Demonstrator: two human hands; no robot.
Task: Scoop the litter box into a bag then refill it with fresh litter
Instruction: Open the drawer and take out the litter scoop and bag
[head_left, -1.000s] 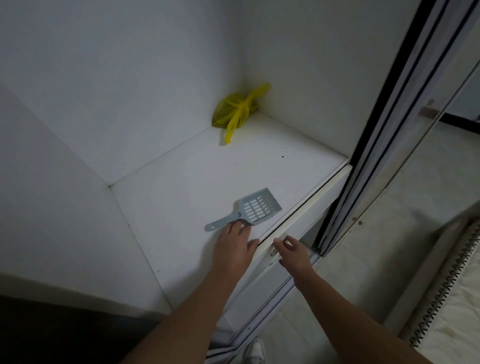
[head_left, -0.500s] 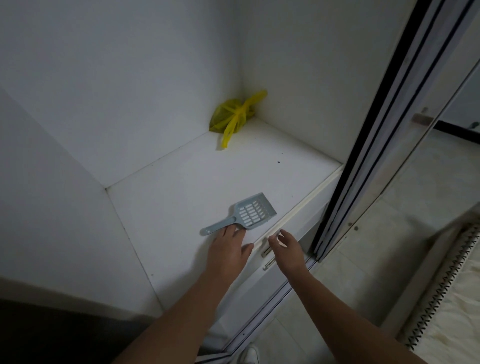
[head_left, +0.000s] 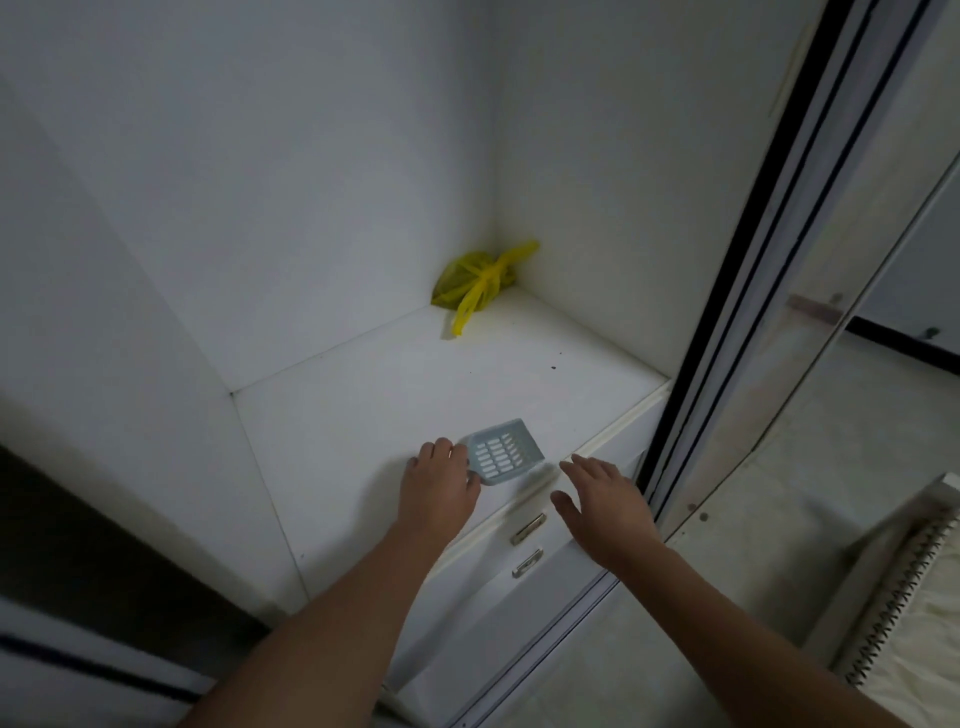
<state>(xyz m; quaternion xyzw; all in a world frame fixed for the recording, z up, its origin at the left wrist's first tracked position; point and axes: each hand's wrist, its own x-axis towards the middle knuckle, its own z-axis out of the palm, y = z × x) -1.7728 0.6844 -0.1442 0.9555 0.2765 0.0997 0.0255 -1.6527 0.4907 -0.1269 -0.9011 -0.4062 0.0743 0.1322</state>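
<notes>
A pale blue slotted litter scoop (head_left: 503, 457) lies near the front edge of a white cupboard shelf (head_left: 363, 410). My left hand (head_left: 439, 491) covers its handle, with the fingers curled over it; the handle itself is hidden. My right hand (head_left: 605, 506) hovers just right of the scoop, above the drawer front, fingers spread and holding nothing. A knotted yellow plastic bag (head_left: 475, 283) sits in the shelf's back right corner. No litter box is in view.
Below the shelf edge are two drawer fronts with metal handles (head_left: 528, 529) (head_left: 527, 563). A sliding door frame (head_left: 727, 322) runs up the right side. Tiled floor (head_left: 675, 623) and a white cushion with dark stitching (head_left: 904, 618) lie at lower right.
My left hand has slid forward over the scoop's handle and closed on it; the scoop has turned. My right hand has left the drawer edge and opened, fingers spread.
</notes>
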